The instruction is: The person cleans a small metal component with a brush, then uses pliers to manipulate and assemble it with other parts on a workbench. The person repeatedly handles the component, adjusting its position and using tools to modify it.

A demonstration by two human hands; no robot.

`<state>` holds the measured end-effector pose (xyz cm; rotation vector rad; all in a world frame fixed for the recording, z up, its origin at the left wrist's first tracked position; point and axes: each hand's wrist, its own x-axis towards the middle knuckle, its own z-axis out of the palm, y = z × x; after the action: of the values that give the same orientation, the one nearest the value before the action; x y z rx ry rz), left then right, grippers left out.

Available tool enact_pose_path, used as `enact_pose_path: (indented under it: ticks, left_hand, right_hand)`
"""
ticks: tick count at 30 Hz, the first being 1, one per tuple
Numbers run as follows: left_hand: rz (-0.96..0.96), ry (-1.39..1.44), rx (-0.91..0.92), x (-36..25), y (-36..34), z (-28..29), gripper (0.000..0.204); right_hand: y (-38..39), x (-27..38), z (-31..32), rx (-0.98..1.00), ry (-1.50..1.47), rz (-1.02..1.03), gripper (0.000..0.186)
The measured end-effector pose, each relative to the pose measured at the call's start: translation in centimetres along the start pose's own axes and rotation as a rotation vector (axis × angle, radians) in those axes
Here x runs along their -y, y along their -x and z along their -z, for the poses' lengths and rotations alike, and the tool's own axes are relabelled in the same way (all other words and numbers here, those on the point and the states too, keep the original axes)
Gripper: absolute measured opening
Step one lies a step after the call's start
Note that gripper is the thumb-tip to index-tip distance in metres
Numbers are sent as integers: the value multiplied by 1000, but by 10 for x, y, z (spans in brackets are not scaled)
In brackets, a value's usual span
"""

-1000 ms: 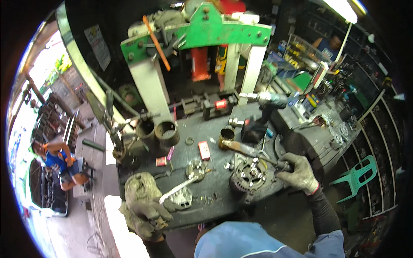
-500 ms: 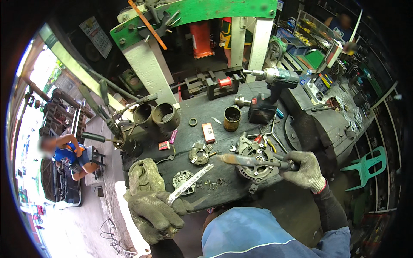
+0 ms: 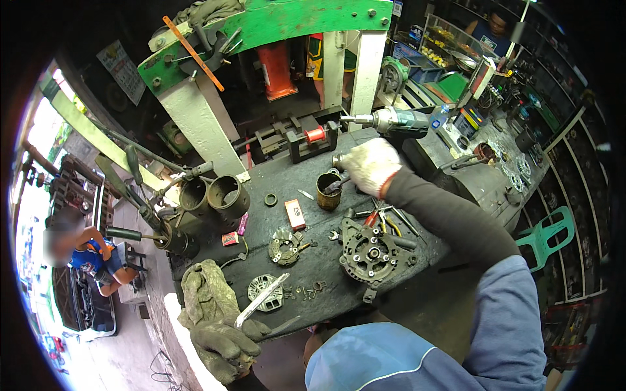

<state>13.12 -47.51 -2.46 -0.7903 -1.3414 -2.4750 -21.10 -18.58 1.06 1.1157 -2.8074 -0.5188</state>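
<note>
My left hand [image 3: 225, 342], in a dark grey glove, is closed at the near left edge of the bench around the lower end of a silvery strip [image 3: 262, 300]. The strip slants over a round slotted metal plate [image 3: 256, 285]. Farther off, my right hand [image 3: 373, 163], in a white knit glove, grips a dark-handled tool [image 3: 334, 187]. Its end dips inside a rusty brown can [image 3: 328, 201], hidden by the rim. An opened alternator housing [image 3: 372, 257] lies nearer, and a ring-shaped part [image 3: 285, 248] rests to its left.
A cordless drill [image 3: 394, 121] stands behind my right arm. Pliers and other hand tools [image 3: 391, 221] lie beside the housing. Two metal cylinders [image 3: 228, 199] stand at left. A crumpled khaki glove [image 3: 203, 287] lies by my left hand. One person [image 3: 94, 251] sits at far left, another [image 3: 492, 36] is beyond.
My right hand has carried the tool from over the alternator housing away to the can, its end now inside. My left hand keeps the strip. The whole view has shifted a little.
</note>
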Motion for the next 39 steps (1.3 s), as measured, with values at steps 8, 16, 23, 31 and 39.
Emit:
enact_pose_path:
  ticks: [8, 16, 23, 31, 39]
  left_hand:
    - [72, 59, 58, -10, 18, 3, 41]
    - [-51, 64, 51, 21, -34, -7, 47]
    - [-9, -8, 139, 31, -78, -23, 30]
    - [54, -65, 78, 32, -94, -47, 34]
    - [-28, -14, 185, 34, -77, -30, 34]
  right_hand:
    - [-4, -3, -19, -35, -107, -15, 18]
    - [163, -57, -1, -38, -597, -450, 39]
    - [259, -20, -32, -38, -988, -610, 41]
    - [280, -1, -38, -132, -1111, -613, 38]
    - [269, 10, -22, -124, -1089, -528, 36]
